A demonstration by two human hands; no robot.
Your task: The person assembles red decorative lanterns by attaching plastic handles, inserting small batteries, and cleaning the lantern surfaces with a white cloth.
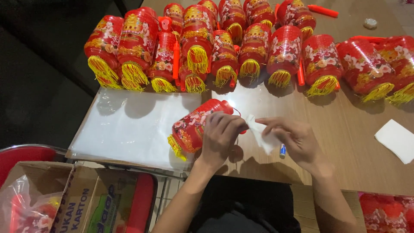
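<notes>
The left hand lies curled over the side of a red plastic lantern, fingers closed on its body near the upper end, while the right hand pinches a small white slip of paper between thumb and fingertips just beside that end; the two hands are near each other but not touching. The lantern lies on its side on a clear plastic sheet at the front of the wooden table, yellow fringe pointing toward the person. It looks light and thin-walled, likely to dent under a hard squeeze, and its glossy printed skin may slip; the firmer rims at either end seem the safer hold, keeping clear of the soft fringe. A small blue-tipped object lies under the right hand. Beyond, rows of matching lanterns crowd the table's far side, a white paper lies to the right, and an open cardboard box sits lower left.
</notes>
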